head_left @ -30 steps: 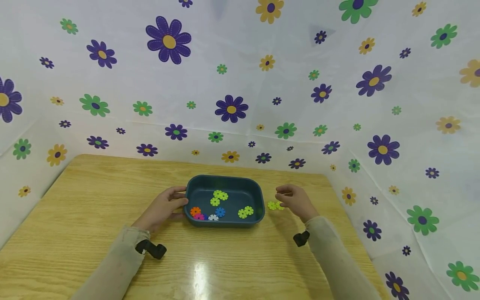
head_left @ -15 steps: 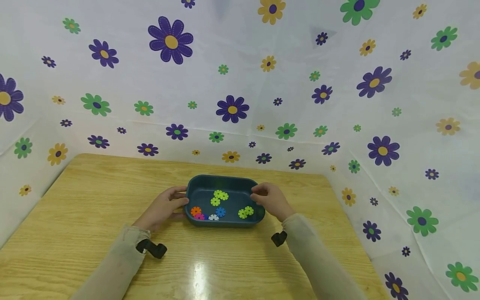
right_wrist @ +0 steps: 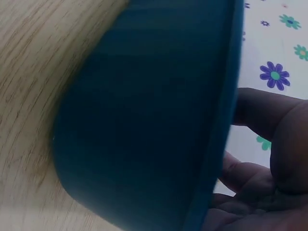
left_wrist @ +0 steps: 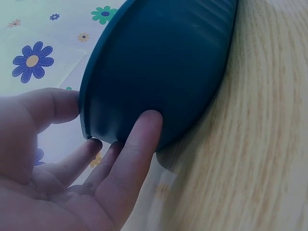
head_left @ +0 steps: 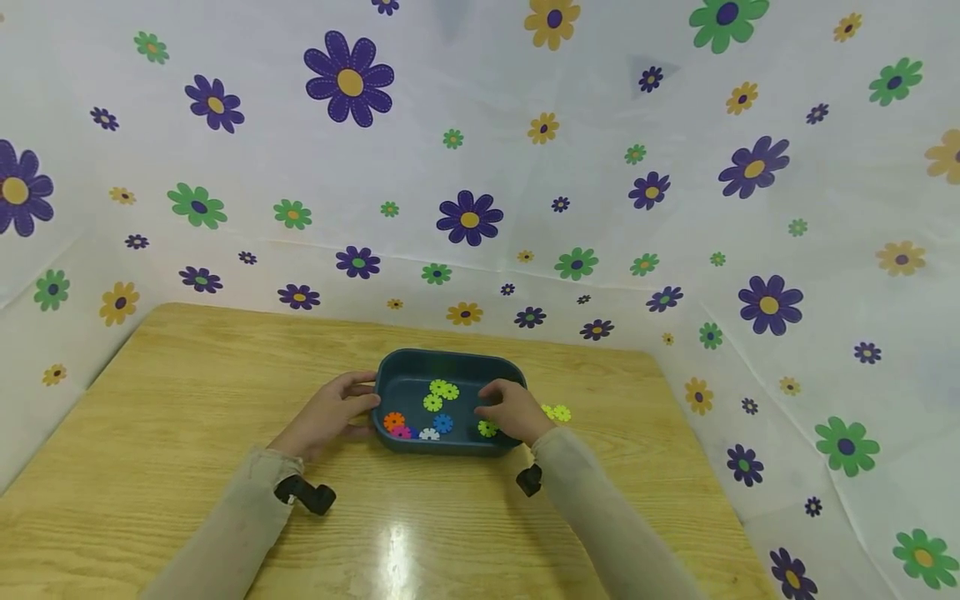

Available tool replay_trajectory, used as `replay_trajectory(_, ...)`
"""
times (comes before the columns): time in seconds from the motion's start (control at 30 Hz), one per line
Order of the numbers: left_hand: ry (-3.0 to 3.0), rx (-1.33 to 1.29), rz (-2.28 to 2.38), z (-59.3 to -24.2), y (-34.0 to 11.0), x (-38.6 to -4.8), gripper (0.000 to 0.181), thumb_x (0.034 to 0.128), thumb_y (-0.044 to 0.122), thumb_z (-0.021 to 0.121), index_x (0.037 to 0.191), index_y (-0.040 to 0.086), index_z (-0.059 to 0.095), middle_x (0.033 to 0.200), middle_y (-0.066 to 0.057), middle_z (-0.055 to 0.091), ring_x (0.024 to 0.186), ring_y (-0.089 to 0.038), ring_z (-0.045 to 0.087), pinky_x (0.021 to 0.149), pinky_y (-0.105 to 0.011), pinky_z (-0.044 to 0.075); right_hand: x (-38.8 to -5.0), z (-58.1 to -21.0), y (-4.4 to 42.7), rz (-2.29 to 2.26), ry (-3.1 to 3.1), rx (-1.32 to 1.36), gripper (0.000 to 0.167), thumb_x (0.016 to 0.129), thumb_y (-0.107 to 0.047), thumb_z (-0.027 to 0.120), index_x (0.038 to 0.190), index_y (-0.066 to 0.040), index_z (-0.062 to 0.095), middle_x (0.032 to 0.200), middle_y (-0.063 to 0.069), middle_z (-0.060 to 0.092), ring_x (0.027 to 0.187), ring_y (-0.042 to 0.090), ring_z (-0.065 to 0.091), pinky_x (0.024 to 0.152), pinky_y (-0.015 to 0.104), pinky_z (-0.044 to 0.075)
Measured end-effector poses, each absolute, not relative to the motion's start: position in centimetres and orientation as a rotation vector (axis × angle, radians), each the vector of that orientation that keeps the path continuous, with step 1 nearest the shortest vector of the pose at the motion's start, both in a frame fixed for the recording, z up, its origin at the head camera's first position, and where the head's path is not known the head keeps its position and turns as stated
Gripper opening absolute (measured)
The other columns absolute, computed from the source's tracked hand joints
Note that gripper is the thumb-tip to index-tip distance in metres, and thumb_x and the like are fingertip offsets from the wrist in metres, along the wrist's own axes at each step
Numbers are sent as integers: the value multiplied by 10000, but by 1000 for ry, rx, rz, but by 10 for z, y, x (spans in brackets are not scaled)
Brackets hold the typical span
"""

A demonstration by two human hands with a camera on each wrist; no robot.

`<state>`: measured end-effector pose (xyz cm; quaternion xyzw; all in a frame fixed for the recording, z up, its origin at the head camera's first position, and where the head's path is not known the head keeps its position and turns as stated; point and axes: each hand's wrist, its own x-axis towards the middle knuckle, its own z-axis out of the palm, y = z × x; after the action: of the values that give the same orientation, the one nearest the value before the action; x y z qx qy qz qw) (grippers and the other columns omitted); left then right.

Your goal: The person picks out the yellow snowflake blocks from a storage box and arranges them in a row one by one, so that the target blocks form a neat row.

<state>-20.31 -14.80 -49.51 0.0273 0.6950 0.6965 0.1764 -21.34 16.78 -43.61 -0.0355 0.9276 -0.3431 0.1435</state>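
A dark teal plastic basin (head_left: 442,445) stands on the table. My left hand (head_left: 326,412) holds its left end; in the left wrist view the thumb is at the rim and a finger lies against the outer wall. My right hand (head_left: 513,408) is over the basin's right end, fingers bent and apart, with nothing visible between them; the right wrist view hides the fingertips behind the basin. Lime snowflake discs (head_left: 432,403) lie in the basin's middle. Another lime disc (head_left: 487,428) is just below my right fingers. Orange (head_left: 393,421), pink, blue (head_left: 443,423) and white (head_left: 429,434) discs lie front left.
Lime discs (head_left: 562,413) lie on the wooden table (head_left: 225,375) just right of the basin, partly behind the right hand. A white flower-printed sheet (head_left: 420,167) rises behind the table and along its sides. Each wrist wears a black camera mount (head_left: 306,495).
My right hand has moved left from beside the lime discs on the table, across the rim and over the basin, covering one disc inside. The left hand stays at the left end.
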Motion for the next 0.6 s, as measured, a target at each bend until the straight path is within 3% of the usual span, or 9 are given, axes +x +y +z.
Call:
replay_trajectory(0.33, 1952, 79, 1978, -495, -148, -203, 578, 1055, 196, 617, 1564, 53, 382, 1477, -264, 464, 1124, -290, 646, 895, -432, 624, -218, -446, 164, -1018, 2628, -151, 291, 962, -152, 736, 1238, -77, 682, 1219, 95, 664, 1056, 231, 609, 933, 442, 552)
replay_trajectory(0.6, 1953, 80, 1981, -496, -149, -203, 578, 1053, 196, 621, 1564, 58, 388, 1458, -263, 472, 1116, -288, 655, 900, -443, 622, -228, -454, 160, -875, 2748, -162, 288, 947, -140, 748, 1224, -85, 694, 1390, 198, 538, 1104, 313, 571, 942, 480, 530)
